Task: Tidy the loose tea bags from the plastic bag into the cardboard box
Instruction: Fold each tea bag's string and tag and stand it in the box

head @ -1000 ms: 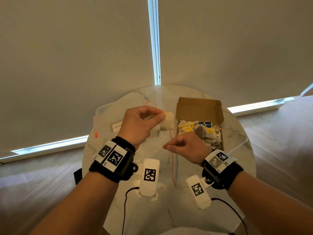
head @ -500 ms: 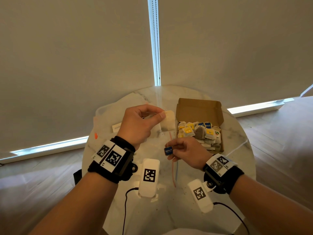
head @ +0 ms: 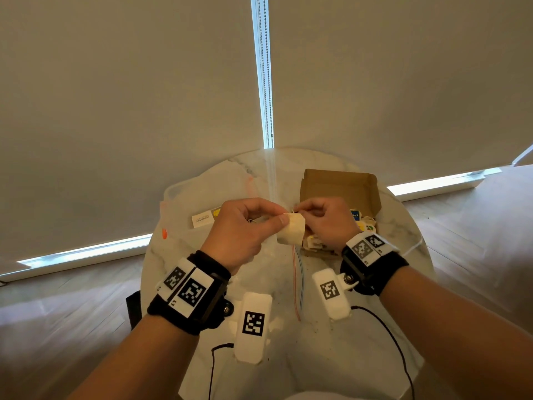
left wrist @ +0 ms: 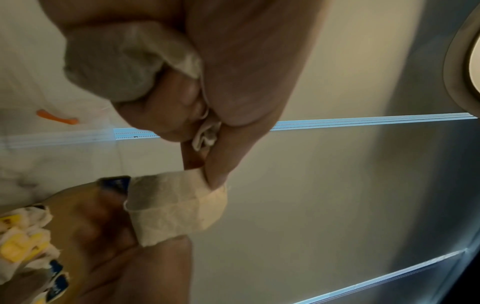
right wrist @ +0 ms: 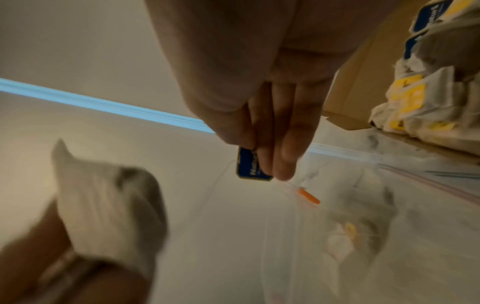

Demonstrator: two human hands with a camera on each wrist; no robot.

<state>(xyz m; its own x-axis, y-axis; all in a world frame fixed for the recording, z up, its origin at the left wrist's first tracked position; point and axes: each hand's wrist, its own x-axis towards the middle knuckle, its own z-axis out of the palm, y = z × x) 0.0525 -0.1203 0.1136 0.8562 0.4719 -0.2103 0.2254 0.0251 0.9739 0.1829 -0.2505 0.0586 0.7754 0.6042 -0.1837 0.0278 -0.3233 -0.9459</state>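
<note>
Left hand [head: 240, 229] pinches a tea bag [head: 291, 232] held above the counter [head: 288, 336], just left of the cardboard box [head: 340, 186]. Right hand [head: 326, 222] pinches its blue tag [right wrist: 253, 164]. Plastic bag [head: 207, 192] lies flat at left.

Place: a home room, it seems.
Signs: round white marble table [head: 360, 356], pale wood plank floor [head: 57, 327] lower left, drawn beige roller blinds [head: 129, 96] across the top.
</note>
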